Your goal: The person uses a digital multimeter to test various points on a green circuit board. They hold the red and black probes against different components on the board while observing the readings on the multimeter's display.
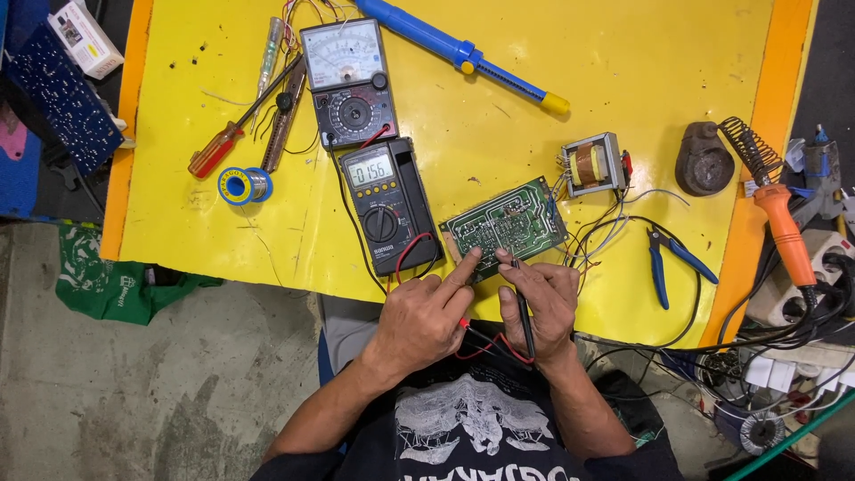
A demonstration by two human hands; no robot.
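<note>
The left hand (419,316) presses its forefinger onto the near edge of the green circuit board (506,224), fingers otherwise curled around a red probe lead, while the right hand (539,303) is closed around a black test probe (525,321) whose tip touches the same near edge of the board. The board lies flat near the front of the yellow table (623,62), just right of the black digital multimeter (387,200). The likely trouble is a slip: the probe tip stands among closely packed solder points, so a small wobble could bridge two of them or lose contact and spoil the reading. The board rests loose and is tethered by wires to the small transformer (592,165), so a tug could shift it under the tips. The red and black leads loop across the lap and could snag a wrist. The soldering iron (784,223) with its orange handle lies at the right edge, near tangled cables, a burn risk if hot, which I cannot tell. The table is scuffed yellow with an orange border; below it lies a stained concrete floor (178,374) and a green bag (116,281).
</note>
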